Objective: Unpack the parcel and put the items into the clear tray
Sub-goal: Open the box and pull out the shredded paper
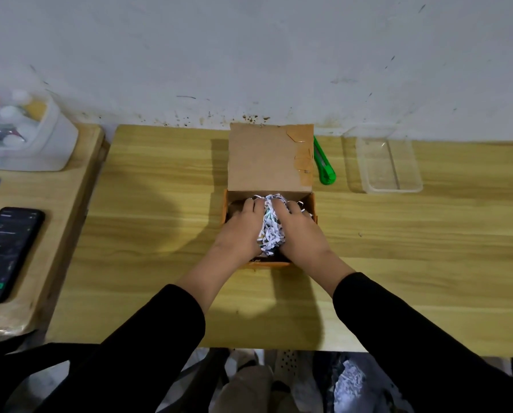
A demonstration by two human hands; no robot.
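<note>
A brown cardboard parcel box stands open on the wooden table, its lid flap raised toward the wall. Inside lies a clump of white shredded paper filling. My left hand and my right hand are both in the box, pressed against the two sides of the clump with fingers curled over it. Whatever lies under the paper is hidden. The clear tray stands empty to the right of the box, near the wall.
A green utility knife lies between the box and the tray. On a lower side table at the left are a black phone and a white bin of small items. The wall runs close behind the table.
</note>
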